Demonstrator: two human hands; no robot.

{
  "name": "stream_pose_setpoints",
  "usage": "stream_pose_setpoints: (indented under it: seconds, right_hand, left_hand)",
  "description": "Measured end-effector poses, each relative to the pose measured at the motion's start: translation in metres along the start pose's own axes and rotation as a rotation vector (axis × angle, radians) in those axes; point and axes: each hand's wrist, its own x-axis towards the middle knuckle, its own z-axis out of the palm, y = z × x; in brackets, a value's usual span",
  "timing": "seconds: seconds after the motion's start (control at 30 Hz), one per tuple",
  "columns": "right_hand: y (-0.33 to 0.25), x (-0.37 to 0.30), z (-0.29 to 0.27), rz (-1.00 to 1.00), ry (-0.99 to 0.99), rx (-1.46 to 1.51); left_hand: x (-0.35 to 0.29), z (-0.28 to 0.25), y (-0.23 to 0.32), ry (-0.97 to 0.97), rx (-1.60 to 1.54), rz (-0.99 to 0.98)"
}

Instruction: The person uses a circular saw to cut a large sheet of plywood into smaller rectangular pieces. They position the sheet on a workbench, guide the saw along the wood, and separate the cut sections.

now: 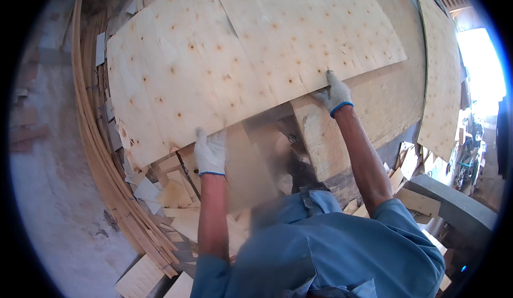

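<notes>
Head view: our gloved left hand [209, 153] and right hand [334, 95] clamped on near edge of pale, knot-speckled veneer sheet [214, 68], thin, slightly bowed.

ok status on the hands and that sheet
Left hand and right hand, both gloved, grip near edge of thin wood sheet. Sheet lies on stack. Scraps below.

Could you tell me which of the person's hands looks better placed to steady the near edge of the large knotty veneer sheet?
Probably the left hand: its white glove sits near the middle of the pale veneer sheet's near edge, arm straight under it. The right hand grips farther out, near the sheet's right corner.
</notes>
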Motion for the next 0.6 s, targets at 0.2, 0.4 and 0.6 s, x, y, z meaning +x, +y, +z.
stream_pose_setpoints:
  seconds: [0.2, 0.4, 0.6]
  right_hand:
    - [0.001, -0.004, 0.002, 0.021, -0.02, -0.001]
    - [0.007, 0.009, -0.011, -0.013, -0.007, -0.049]
    - [0.009, 0.004, -0.002, 0.022, -0.047, 0.015]
  left_hand:
    - [0.007, -0.009, 0.0, 0.046, -0.005, 0.013]
    - [0.01, -0.015, 0.001, 0.039, -0.018, -0.008]
    - [0.014, -0.019, 0.001, 0.01, -0.004, 0.028]
